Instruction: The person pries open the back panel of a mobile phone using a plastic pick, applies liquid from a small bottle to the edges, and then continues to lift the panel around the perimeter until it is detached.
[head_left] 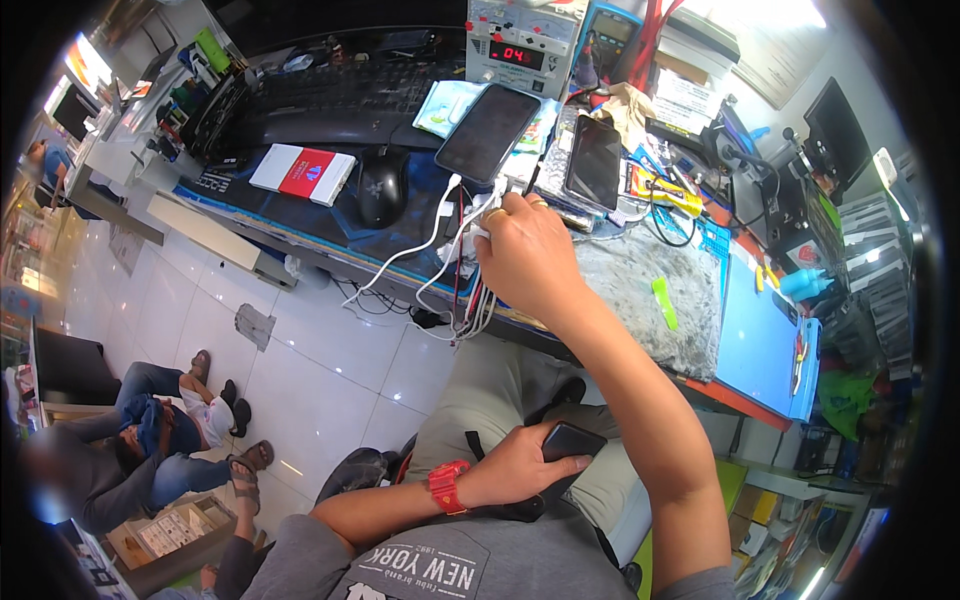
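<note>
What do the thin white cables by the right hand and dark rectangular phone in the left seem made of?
Thin white cables: probably smooth, flexible plastic or rubber sheathing, since they bend in loose curves. Dark rectangular phone: likely smooth glass or plastic, judging by its flat, even face.

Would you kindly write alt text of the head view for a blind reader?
A person's right hand reaches to white cables at the edge of a cluttered desk while the left hand holds a dark, phone-like device over the lap. Two phones, a black mouse and a box with a red display sit there.
</note>
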